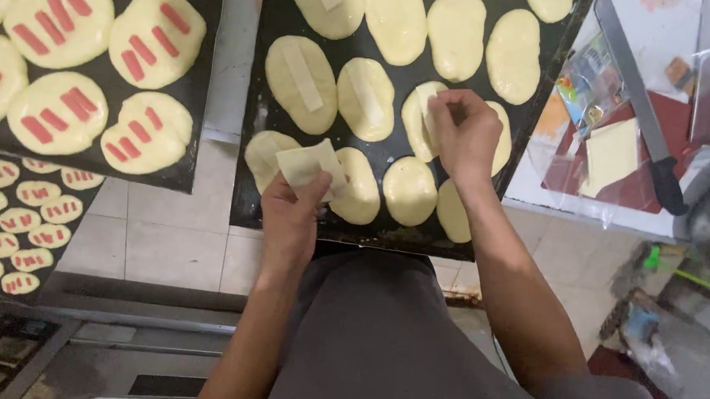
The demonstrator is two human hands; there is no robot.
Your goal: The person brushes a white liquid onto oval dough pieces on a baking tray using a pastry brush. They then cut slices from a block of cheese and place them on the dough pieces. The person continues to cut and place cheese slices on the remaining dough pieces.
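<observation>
Pale cheese strip (425, 96) being pinched in right hand (464, 132) over dough (435, 122) near tray's (253, 134) front edge, left hand (292, 212) gripping floppy cheese stack (312, 165), maybe slipping, landing crooked.

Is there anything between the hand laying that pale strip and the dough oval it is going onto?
Nothing visible. The right hand holds the pale strip directly over a dough oval on the dark tray, with no tool or other piece between them. The left hand holds a stack of strips off to the side.
</observation>
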